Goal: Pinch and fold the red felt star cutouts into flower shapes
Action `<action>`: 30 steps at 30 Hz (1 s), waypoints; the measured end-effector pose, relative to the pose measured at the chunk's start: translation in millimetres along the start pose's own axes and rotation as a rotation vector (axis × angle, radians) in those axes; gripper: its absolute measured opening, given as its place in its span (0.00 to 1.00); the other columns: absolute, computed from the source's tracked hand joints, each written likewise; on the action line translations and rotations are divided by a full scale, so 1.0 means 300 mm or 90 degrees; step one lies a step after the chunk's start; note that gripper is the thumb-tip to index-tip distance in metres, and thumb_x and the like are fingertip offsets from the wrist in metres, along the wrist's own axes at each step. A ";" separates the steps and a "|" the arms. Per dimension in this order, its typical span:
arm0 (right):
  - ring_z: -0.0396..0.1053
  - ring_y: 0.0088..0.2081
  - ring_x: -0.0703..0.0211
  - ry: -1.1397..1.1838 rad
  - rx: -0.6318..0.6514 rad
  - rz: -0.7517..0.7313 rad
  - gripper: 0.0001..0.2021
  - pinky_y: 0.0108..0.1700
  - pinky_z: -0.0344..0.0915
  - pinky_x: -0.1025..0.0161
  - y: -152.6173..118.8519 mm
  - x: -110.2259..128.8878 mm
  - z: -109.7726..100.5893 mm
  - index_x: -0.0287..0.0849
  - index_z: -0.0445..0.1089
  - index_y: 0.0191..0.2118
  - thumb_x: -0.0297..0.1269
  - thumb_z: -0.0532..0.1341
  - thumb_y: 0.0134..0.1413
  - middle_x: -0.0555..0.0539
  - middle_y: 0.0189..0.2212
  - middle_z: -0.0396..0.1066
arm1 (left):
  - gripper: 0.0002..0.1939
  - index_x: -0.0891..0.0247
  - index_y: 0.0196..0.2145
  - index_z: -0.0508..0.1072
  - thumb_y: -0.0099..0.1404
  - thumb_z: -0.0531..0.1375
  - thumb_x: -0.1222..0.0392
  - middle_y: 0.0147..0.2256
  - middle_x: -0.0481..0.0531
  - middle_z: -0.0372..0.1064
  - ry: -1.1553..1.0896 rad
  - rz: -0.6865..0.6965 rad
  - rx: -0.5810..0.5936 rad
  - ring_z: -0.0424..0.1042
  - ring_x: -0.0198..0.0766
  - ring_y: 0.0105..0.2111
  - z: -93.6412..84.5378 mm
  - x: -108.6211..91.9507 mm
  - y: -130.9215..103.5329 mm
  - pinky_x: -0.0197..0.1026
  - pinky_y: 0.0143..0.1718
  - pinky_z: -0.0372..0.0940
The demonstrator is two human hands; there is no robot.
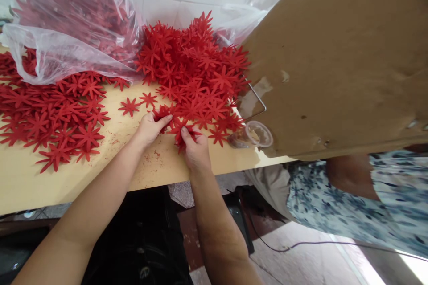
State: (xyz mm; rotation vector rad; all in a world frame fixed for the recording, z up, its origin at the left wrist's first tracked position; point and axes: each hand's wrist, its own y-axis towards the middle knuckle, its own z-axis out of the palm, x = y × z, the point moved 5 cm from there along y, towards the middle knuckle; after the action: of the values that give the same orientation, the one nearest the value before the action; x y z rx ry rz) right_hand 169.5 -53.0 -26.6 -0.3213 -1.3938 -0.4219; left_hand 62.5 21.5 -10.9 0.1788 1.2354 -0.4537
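My left hand (152,127) is closed on a red flower cutout (163,112), thumb laid over it, at the near edge of a heap of the same cutouts (197,75). Just to its right, my right hand (196,146) pinches another red flower cutout (181,131) between thumb and fingers. Two loose cutouts (129,106) lie on the pale wooden table (133,178), left of the heap. A second pile of red cutouts (60,116) spreads over the table's left side.
A clear plastic bag (76,31) full of red cutouts stands at the back left. To the right are a clear plastic cup (259,134) on its side, a bent metal wire (257,95) and a large brown board (341,62). A person in patterned clothing (334,205) is beyond the board.
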 end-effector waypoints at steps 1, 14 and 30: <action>0.56 0.19 0.70 -0.007 0.001 -0.001 0.12 0.22 0.58 0.69 -0.001 0.003 0.002 0.42 0.62 0.24 0.46 0.61 0.45 0.56 0.17 0.59 | 0.09 0.66 0.26 0.68 0.49 0.63 0.59 0.20 0.46 0.67 -0.003 0.008 0.003 0.63 0.29 0.22 0.001 0.001 0.000 0.36 0.31 0.61; 0.60 0.21 0.70 0.028 -0.036 -0.018 0.09 0.25 0.60 0.69 0.007 -0.004 -0.014 0.43 0.65 0.28 0.42 0.62 0.44 0.56 0.21 0.64 | 0.18 0.65 0.15 0.59 0.58 0.56 0.56 0.12 0.43 0.56 0.077 -0.021 -0.031 0.54 0.25 0.13 -0.003 -0.011 -0.006 0.33 0.19 0.51; 0.52 0.13 0.72 0.089 -0.090 0.045 0.16 0.14 0.48 0.71 -0.002 0.006 -0.015 0.43 0.56 0.21 0.48 0.60 0.45 0.60 0.11 0.53 | 0.10 0.66 0.22 0.64 0.53 0.61 0.59 0.14 0.41 0.58 0.081 -0.013 0.041 0.55 0.25 0.15 0.014 -0.001 -0.010 0.32 0.19 0.51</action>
State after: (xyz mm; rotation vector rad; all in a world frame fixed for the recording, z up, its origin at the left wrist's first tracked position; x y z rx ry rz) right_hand 173.4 -56.0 -25.6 -0.4466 -1.2149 -0.4770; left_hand 64.9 17.3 -8.9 0.2542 1.3495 -0.5059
